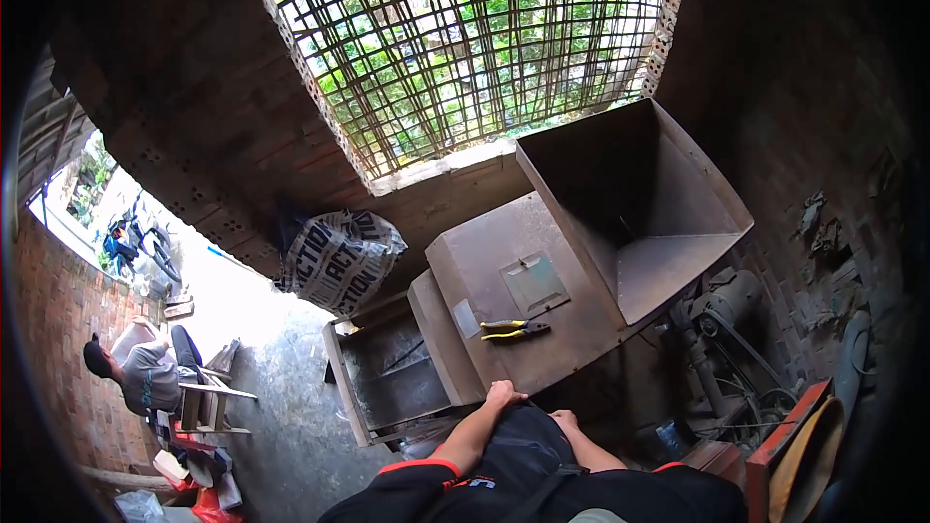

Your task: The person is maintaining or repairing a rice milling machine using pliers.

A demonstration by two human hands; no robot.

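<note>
My left hand [505, 394] is closed at the upper edge of a dark cloth [526, 434] in front of my body, beside the lower edge of a brown metal machine [523, 230]. What its fingers grip, if anything, is hidden. My right hand [564, 418] is at the other side of the cloth, with its fingers mostly out of sight. Pliers with yellow handles [515, 330] lie on the machine's sloping top, beyond my hands. Near them is a greenish square plate [535, 285] with a small handle, and a pale label [466, 320].
A wide hopper [678, 257] rises at the machine's far right; an open tray [395, 383] extends left. Behind stands a printed sack [341, 261] under a barred window [484, 48]. A motor [727, 300] and belt are at right. Another person [150, 373] sits at left.
</note>
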